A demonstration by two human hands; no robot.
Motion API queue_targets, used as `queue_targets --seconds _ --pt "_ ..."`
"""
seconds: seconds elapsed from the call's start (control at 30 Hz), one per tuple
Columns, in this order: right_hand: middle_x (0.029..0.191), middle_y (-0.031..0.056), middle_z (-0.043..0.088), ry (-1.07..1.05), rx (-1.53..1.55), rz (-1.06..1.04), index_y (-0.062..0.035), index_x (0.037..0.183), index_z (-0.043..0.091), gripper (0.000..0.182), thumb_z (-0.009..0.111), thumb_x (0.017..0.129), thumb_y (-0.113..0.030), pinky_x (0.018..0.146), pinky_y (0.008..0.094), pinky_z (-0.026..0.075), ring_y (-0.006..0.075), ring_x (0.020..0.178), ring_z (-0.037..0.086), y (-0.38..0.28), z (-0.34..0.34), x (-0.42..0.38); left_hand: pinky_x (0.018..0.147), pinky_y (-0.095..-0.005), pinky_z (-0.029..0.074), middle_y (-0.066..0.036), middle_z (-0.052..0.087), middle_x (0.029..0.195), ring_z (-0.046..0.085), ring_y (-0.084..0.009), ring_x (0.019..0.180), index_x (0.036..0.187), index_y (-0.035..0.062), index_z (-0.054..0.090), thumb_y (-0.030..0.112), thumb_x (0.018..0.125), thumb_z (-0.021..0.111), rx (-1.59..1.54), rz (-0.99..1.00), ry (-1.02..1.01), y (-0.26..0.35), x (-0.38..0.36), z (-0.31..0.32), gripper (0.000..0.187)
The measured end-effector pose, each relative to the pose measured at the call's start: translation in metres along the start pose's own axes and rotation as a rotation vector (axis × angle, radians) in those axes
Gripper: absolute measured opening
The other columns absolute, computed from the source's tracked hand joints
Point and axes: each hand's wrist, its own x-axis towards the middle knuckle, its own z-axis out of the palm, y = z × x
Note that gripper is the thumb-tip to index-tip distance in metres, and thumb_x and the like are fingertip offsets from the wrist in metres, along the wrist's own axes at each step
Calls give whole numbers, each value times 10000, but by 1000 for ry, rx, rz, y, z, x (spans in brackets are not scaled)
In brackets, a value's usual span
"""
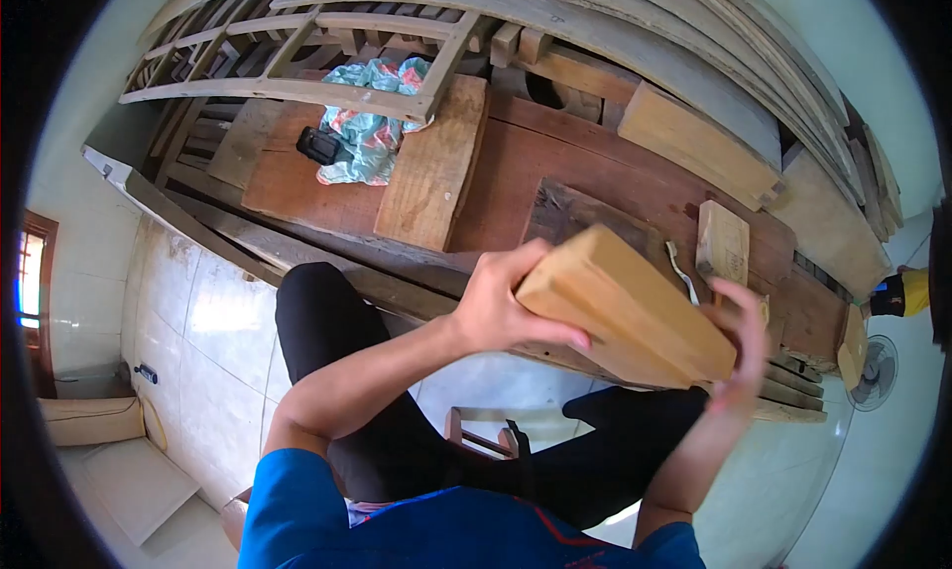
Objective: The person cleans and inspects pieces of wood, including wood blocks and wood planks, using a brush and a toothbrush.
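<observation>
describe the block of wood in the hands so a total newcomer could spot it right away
Start at the reddish-brown wooden surface in front of the seated person. At its near side, the left hand grips one end of a thick, yellowish-brown block, with the blurred right hand at the other. Unlike the boards lying around, it is held up.

Left of the dark board point(580, 210), bare reddish tabletop point(516, 153) gives passage — up to the wide plank point(428, 172). Just right of the board, a white strip point(680, 270) and small block point(723, 238) obstruct. The held block point(630, 309) hangs across its near side; beyond the board, tabletop lies open toward the pale beam point(694, 143).
</observation>
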Motion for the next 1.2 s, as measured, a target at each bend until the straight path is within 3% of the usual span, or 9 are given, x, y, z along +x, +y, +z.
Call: queue_targets --seconds 0.13,0.2,0.3,0.43,0.53,0.7,0.8,0.93,1.2 --pt "1299 103 666 -197 -389 -233 7 1411 543 943 1005 636 -268 994 358 503 246 1194 625 110 -25 -11 818 -350 564 -121 745 963 712 -155 928 1108 -3 673 367 685 985 -94 -123 3 -9 19 6 643" --pt "1327 84 648 -278 -337 0 -2 1397 558 827 965 709 -212 996 350 493 226 1212 608 111 -29 -14 867 -386 563 -153 750 1033 732 -256 963 1176 -5 645 430 731 943 8 -188 -112 -11 26 -2 690" --pt "1309 106 656 -65 -128 67 8 1349 596 626 857 786 -73 992 369 502 215 1187 622 106 -15 -10 987 -447 521 -199 707 1189 674 -389 1114 1343 4 555 476 841 836 188 -184 -259 -23 38 -2 744" --pt "1271 126 671 157 21 70 22 1332 603 565 802 805 -30 995 373 510 219 1153 643 130 -25 -12 1148 -465 381 -199 512 1470 486 -384 1352 1444 51 505 375 898 780 464 -22 -126 -79 18 -1 693" --pt "1218 134 685 182 196 107 29 1336 598 538 782 834 -35 956 361 539 222 1096 672 136 -31 -5 1104 -495 416 -171 543 1444 518 -405 1297 1438 60 507 311 870 802 583 -76 -172 -70 9 9 688" --pt "1031 100 708 163 167 166 7 1229 609 433 796 840 -27 648 290 574 174 759 703 139 -28 9 1056 -482 451 -148 569 1412 555 -380 1253 1268 106 657 163 798 861 718 -1 -97 -76 19 16 515" --pt "1146 146 682 109 112 155 32 1323 558 533 782 845 -46 727 400 650 236 966 719 147 -30 10 1041 -485 463 -147 569 1413 562 -388 1241 1251 91 666 152 791 867 714 58 -118 -80 20 14 506" --pt "1166 141 671 153 130 168 27 1349 539 573 781 834 -36 714 414 655 231 956 718 163 -38 14 1027 -468 479 -130 576 1407 573 -365 1208 1236 139 714 169 835 826 685 81 -104 -82 21 11 417" --pt "1264 93 650 215 127 252 -3 1366 567 633 842 800 -70 1018 329 472 174 1202 591 153 -28 17 1001 -445 476 -122 613 1331 579 -341 1143 1209 143 732 127 838 823 602 56 -40 -90 22 14 382"
